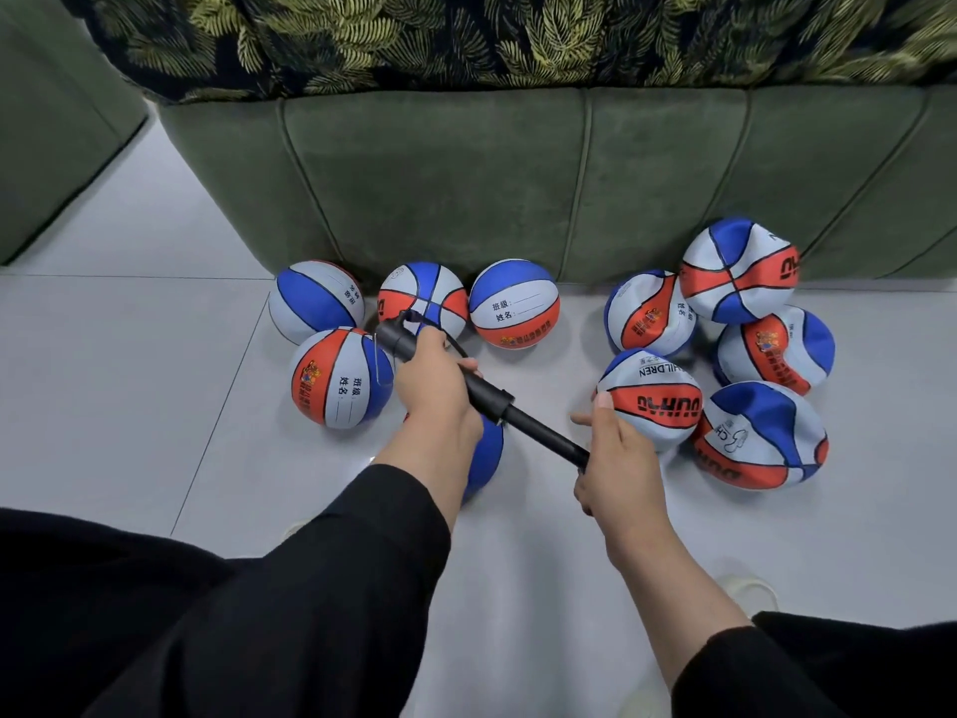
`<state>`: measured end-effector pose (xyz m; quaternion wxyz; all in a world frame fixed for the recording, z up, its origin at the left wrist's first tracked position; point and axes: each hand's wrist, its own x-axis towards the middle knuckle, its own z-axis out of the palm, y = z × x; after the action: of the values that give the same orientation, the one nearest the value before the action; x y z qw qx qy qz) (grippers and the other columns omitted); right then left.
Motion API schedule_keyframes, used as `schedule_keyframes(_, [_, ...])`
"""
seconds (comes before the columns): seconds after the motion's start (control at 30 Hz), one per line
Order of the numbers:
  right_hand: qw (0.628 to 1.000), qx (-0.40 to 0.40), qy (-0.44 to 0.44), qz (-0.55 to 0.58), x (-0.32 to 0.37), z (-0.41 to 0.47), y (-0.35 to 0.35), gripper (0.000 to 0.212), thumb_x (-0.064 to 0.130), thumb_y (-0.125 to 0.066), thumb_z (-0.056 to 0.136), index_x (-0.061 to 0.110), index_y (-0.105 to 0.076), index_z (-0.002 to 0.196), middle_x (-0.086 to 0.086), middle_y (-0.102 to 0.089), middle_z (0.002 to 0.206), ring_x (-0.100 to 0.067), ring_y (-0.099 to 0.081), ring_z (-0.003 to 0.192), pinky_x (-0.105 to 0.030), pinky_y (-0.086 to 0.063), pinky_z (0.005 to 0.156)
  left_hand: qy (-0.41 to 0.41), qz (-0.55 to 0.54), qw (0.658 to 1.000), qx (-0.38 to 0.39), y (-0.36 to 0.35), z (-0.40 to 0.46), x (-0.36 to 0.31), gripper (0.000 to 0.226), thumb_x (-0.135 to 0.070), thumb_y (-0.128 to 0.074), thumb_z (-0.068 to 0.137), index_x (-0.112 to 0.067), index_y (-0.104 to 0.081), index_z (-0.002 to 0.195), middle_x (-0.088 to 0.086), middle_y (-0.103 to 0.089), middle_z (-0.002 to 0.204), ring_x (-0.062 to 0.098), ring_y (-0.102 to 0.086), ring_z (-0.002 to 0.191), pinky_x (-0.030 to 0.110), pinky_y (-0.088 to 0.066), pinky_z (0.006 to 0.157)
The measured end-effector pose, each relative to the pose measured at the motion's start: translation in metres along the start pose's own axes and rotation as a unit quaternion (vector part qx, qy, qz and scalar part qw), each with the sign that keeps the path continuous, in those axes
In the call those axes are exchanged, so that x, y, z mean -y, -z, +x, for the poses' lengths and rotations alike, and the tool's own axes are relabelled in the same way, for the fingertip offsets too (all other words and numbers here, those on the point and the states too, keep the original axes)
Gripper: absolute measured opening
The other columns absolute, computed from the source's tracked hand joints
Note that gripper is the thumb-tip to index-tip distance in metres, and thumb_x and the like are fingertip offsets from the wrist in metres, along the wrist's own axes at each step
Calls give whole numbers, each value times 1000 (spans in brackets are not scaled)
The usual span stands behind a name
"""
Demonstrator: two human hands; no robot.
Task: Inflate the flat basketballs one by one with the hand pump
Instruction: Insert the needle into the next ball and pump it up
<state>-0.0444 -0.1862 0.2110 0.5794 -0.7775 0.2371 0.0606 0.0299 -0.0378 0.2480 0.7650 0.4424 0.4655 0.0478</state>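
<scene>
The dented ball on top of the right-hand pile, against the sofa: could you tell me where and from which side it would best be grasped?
Take the dented ball from above and the front, one palm on each rounded flank. It rests high on the other flat balls, with the green sofa close behind, so only its top and near side are free. Its creased, caved top right would likely buckle under fingers.

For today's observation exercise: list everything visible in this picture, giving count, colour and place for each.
round basketballs: four, red, white and blue, floor left of centre
dented basketballs: five, same colours, floor right
ball under the pump: one, blue showing, mostly hidden by the left forearm
hand pump: one, black, held over the floor
sofa: one, green, behind the balls
leaf-print fabric: one, dark with green leaves, on the sofa
floor: pale tiles
left hand: grips the pump barrel
right hand: grips the pump handle
</scene>
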Motion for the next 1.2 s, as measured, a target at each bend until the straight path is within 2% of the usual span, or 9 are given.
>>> schedule_keyframes(0.1, [999,4,16,-35,-3,0,3,32,43,-34,109,42,-62,93,-1,-67,107,-23,-55,85,-33,-41,74,0,2,1000,6,-2,0,2,12,-30,-60,95,-18,-58,95,-2,-58,48,18,-54,59,36,-51,69])
schedule_keyframes(0.23, [1000,-13,-10,12,5,-5,-5,54,68,-28,94,34,-69,93,2,-62,85,-24,-58,83,-35,-45,79,9,21,1000,1,-7,-12,13,15,-33,-59,94,-19,-57,98,-1,-59,52,19,-54,60,34,-50,65])
schedule_keyframes(0.4, [1000,-4,-8,25,13,-7,-19,57,65,-26,100,30,-71,94,-2,-70,89,-27,-61,82,-35,-47,74,-15,38,999,26,-7,-33,27,17,-32,-58,93,-16,-59,100,4,-61,60,20,-56,56,32,-50,59])
schedule_keyframes(0.5, [999,2,-12,32,13,-8,-26,60,69,-25,92,29,-70,91,-5,-72,85,-25,-60,76,-37,-48,73,-25,42,998,29,-4,-38,33,13,-28,-57,93,-16,-59,96,6,-61,60,22,-56,58,32,-50,60])
schedule_keyframes(0.6, [1000,11,-7,28,12,-10,-25,53,65,-29,99,30,-69,94,-2,-70,85,-23,-59,77,-36,-47,75,-18,48,998,31,0,-35,33,21,-30,-58,92,-13,-60,103,6,-64,61,23,-58,62,35,-53,64])
schedule_keyframes(0.77, [1000,19,0,16,10,-13,-16,50,64,-31,100,32,-68,95,1,-63,79,-22,-56,75,-33,-43,75,-4,58,998,26,2,-27,23,19,-31,-60,95,-15,-58,106,5,-65,66,16,-56,57,26,-46,54])
schedule_keyframes(0.93, [1000,9,-17,16,2,-13,-2,62,77,-26,83,35,-68,96,7,-53,76,-24,-54,84,-35,-44,80,-22,29,999,-4,1,-4,-1,11,-28,-62,92,-18,-58,92,3,-63,61,20,-57,65,33,-52,67])
schedule_keyframes(1.0, [1000,4,-13,11,2,-13,0,62,76,-25,84,35,-69,97,6,-55,78,-24,-56,85,-36,-46,82,-24,35,999,-2,-2,-3,-1,13,-30,-61,92,-18,-57,92,2,-63,61,20,-57,64,33,-52,68])
schedule_keyframes(1.2, [1000,-18,6,0,9,-14,-5,55,62,-30,102,27,-72,105,2,-63,90,-24,-60,89,-38,-49,86,-11,28,1000,-7,-2,-26,19,13,-32,-58,97,-19,-57,99,0,-61,58,15,-54,58,25,-45,54])
